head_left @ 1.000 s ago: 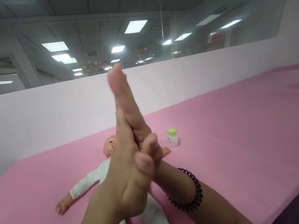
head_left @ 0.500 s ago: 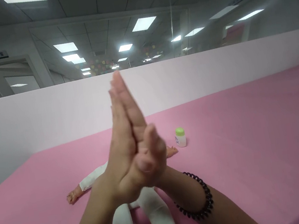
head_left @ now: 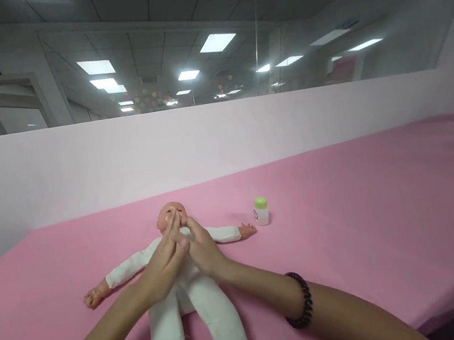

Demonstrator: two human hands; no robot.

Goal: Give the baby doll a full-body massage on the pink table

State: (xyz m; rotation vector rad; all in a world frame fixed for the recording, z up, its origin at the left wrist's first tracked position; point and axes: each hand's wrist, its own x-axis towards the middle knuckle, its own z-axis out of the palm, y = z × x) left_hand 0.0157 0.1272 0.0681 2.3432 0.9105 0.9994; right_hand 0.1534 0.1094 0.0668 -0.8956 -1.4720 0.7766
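A baby doll (head_left: 207,299) with a white cloth body lies on its back, arms spread, on the pink surface. My left hand (head_left: 166,263) is over its chest, fingers stretched toward the lower part of the doll's head. Beside it, my right hand (head_left: 205,248) is also over the chest, its fingertips near the doll's chin, and the two hands meet at the thumbs. Neither hand holds anything. Whether the fingertips touch the doll cannot be made out. A black coiled band (head_left: 301,300) circles my right forearm.
A small jar (head_left: 262,211) with a green lid stands right of the doll's hand. The pink padded surface (head_left: 347,220) meets a white low wall (head_left: 247,132) at the back, with glass above it. Something dark shows at the bottom right corner.
My hands were pressed palm to palm, raised close to the camera. They have moved down and away over the doll and parted at the palms; the doll's head now shows.
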